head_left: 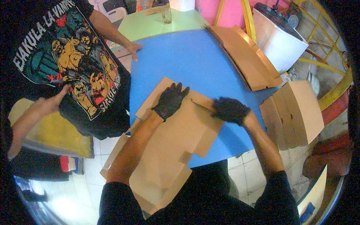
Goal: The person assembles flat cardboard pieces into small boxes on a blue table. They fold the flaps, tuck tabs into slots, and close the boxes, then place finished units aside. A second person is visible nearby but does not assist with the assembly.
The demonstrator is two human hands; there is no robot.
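A flat brown cardboard box blank with cut notches and flaps lies on the blue tabletop and hangs over its near edge toward my body. Black gloves cover both my hands. Pressed on the far part of the cardboard, my left hand has its fingers stretched out. My right hand is at the cardboard's far right corner, by a raised flap; motion smears its fingers, so their grip does not show.
Flattened cardboard is stacked at the table's far right. Folded brown boxes stand right of the table. Another person is at the left, one hand on the table edge. Beyond are a glass on a green table and a white tub.
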